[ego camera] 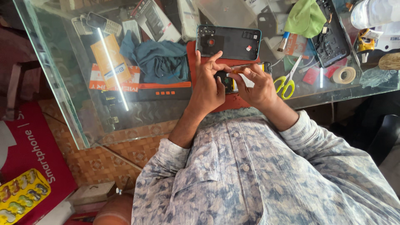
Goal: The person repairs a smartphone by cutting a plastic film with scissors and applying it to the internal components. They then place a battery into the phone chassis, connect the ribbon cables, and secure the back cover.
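Note:
An opened phone body (250, 71) lies on a red mat (191, 52) on the glass table. My left hand (207, 85) rests on its left end, fingers spread over it. My right hand (257, 83) pinches a small orange-handled tool (238, 71) and holds its tip against the phone's inside. Just beyond the hands lies the phone's detached dark back cover (228, 42), inner side up.
A blue cloth (160, 60) lies left of the mat. Yellow-handled scissors (285, 83), a tape roll (344, 75), a green cloth (306, 17) and a second opened phone (331, 37) sit at right. Old handsets (96, 21) and boxes show under the glass top (66, 96).

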